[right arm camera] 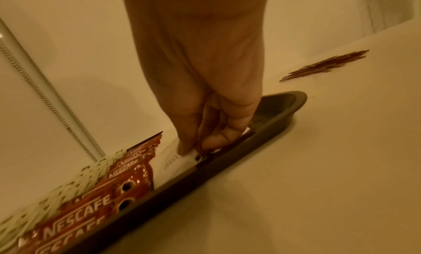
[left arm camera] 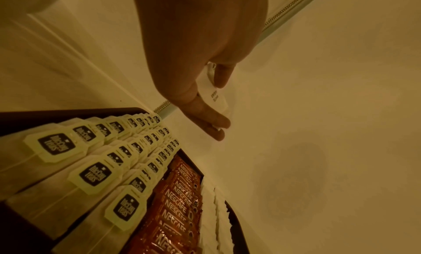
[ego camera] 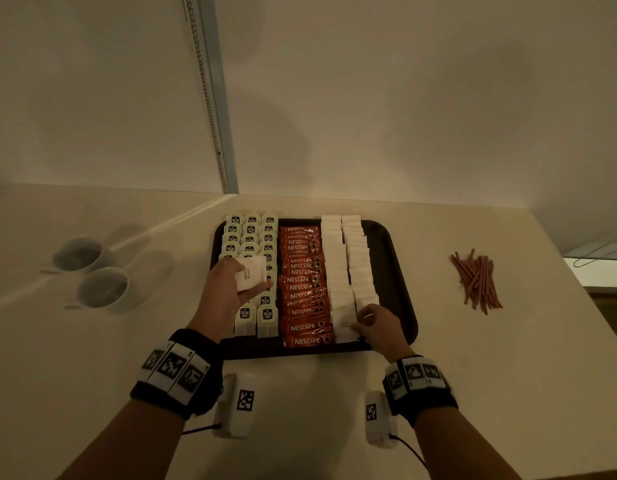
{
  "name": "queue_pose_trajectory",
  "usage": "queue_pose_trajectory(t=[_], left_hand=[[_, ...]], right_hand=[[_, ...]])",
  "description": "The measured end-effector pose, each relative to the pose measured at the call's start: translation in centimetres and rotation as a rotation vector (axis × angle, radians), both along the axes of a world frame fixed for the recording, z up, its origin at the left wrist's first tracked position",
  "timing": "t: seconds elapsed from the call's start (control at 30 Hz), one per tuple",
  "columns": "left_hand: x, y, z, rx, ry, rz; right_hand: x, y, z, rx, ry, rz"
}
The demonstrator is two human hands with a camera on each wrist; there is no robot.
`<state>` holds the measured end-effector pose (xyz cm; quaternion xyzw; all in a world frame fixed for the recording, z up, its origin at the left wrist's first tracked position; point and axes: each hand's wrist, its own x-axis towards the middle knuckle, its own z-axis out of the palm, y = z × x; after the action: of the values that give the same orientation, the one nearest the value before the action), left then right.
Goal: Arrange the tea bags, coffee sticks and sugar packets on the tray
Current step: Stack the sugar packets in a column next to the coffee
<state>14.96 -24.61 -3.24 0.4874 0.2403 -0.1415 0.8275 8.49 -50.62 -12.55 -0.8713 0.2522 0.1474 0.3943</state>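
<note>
A dark tray (ego camera: 400,271) sits on the pale surface (ego camera: 473,375), filled in 3 bands. On its left side stand 3 columns of tea bags (ego camera: 250,237) with pale green tags, in the middle runs 1 column of red coffee sticks (ego camera: 302,289) overlapping one another, and on its right lie 2 columns of white sugar packets (ego camera: 345,258).

The left hand (ego camera: 227,292) hovers above the near part of the tea bag columns, clear of them. It holds a small stack of white sugar packets (ego camera: 250,277), thumb on top and fingers underneath; the top packet faces up with small print on it. In the left wrist view the same stack (left arm camera: 215,95) shows pinched between the thumb and the fingers (left arm camera: 214,121), well above the tray.

The right hand (ego camera: 378,329) is down at the near right corner of the tray, at the near end of the sugar columns. Its fingers are curled and its fingertips (right arm camera: 187,148) pinch the front sugar packet (ego camera: 345,327), which lies just beside the nearest coffee stick. In the right wrist view this packet (right arm camera: 175,160) lies against the near rim of the tray (right arm camera: 227,160), with the hand (right arm camera: 205,113) directly above it.

Left of the tray, well apart from it, 2 white cups (ego camera: 92,271) stand side by side. Right of the tray lies a loose pile of reddish-brown stirrers (ego camera: 477,280). Both wrists wear black bands with square markers.
</note>
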Motion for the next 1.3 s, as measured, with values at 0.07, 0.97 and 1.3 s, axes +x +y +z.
queue_pose_trajectory(t=[0.07,0.97,1.3], left_hand=[[0.0,-0.1,-0.1,-0.018,0.018,0.007],[-0.5,-2.8,0.9,0.365,-0.476,-0.377],[-0.8,-3.4,0.3,0.420,-0.510,-0.379]], right_hand=[[0.0,0.4,-0.2,-0.060,-0.020,-0.013],[5.7,7.5,13.7,0.502,-0.622,0.189],[4.0,6.0,12.2,0.590,-0.458,0.194]])
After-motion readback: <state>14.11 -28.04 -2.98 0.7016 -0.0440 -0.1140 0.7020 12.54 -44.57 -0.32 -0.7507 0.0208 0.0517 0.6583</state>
